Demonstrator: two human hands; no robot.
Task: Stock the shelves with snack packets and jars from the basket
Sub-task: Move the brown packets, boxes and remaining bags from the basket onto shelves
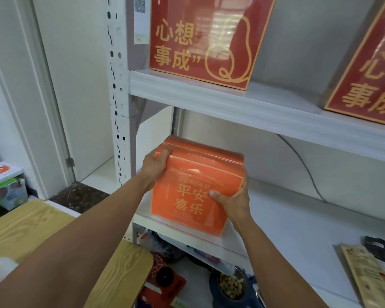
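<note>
Apparently at the placing step: a bundle of glossy orange rectangular snack packs (pixel 193 192) held upright at the far-left end of the white middle shelf (pixel 298 230), close by the perforated white metal upright (pixel 118 107). Looks like two packs pressed face to face, though hard to say for certain. Lower edge on or just above the shelf's near lip; cannot tell which.

Gripped by the left hand (pixel 156 165) at the top left corner, curled round it with one digit hooked over the top edge. Gripped by the right hand (pixel 233 203) low on the right side, thumb pressed flat on the printed front, other fingers out of sight behind. Probably clamped at opposite corners to keep the packs together and square, printed face outward for reading.

Likely aimed at the left corner to start a row and leave the bare shelf to the right for more stock. Above, on the white upper shelf (pixel 231 103), a red cardboard box with gold characters (pixel 200 41) and a second like it (pixel 369 85) further right, well apart. At near right on the middle shelf, a flat kraft-brown pouch (pixel 362 274) lying down, well clear of the bundle.
</note>
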